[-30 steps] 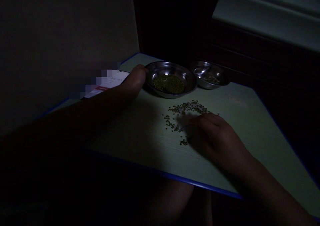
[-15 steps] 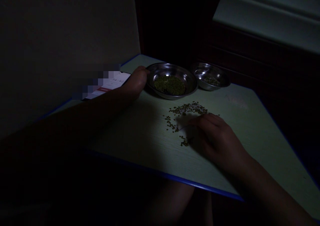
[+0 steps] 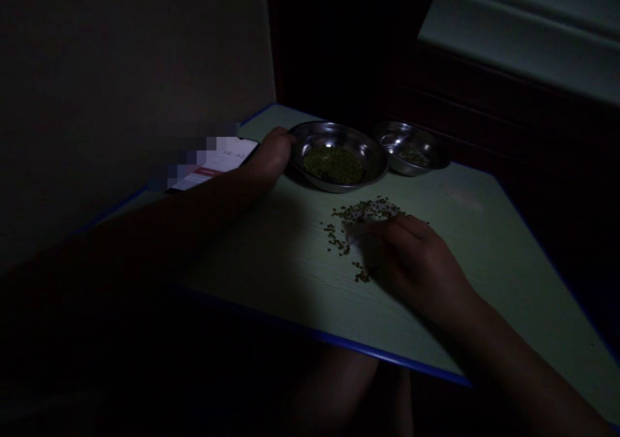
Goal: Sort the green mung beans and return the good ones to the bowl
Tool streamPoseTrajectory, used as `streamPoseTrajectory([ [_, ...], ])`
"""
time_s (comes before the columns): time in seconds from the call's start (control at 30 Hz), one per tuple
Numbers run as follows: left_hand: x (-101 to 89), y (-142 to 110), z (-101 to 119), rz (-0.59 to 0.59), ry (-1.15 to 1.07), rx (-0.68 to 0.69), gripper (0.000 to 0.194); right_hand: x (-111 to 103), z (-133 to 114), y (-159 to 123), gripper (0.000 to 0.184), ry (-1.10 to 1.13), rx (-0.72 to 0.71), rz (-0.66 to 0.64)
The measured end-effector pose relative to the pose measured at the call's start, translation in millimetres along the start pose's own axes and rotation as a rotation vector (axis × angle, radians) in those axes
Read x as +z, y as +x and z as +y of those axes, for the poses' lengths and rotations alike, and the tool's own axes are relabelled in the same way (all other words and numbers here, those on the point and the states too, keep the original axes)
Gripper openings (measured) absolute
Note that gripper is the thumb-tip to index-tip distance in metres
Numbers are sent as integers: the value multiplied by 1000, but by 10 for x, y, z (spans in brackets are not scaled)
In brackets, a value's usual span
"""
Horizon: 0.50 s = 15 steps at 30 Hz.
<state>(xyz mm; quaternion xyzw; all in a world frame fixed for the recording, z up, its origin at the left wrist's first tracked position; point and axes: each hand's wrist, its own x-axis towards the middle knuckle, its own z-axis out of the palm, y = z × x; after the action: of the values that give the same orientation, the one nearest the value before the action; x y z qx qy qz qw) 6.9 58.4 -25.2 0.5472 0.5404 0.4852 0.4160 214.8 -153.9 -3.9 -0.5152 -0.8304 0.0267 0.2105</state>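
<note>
Right hand, fingers curled loosely together, rests on scattered green beans; the scatter runs left-right. Left hand grips the large bowl rim.

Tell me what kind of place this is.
Probably a dim room at home, not a workshop. A small green table with blue edging stands against a wall, holding two steel bowls, loose green beans and a lit phone.
</note>
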Motion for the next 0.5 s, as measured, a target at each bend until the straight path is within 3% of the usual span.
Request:
streamPoseTrajectory([
  [0.27, 6, 17, -37, 3, -24, 20, 4, -11, 4, -11, 29, 17, -34, 42],
  [0.5, 3, -14, -7, -2, 9, 8, 7, -4, -11, 1, 31, 18, -63, -7],
])
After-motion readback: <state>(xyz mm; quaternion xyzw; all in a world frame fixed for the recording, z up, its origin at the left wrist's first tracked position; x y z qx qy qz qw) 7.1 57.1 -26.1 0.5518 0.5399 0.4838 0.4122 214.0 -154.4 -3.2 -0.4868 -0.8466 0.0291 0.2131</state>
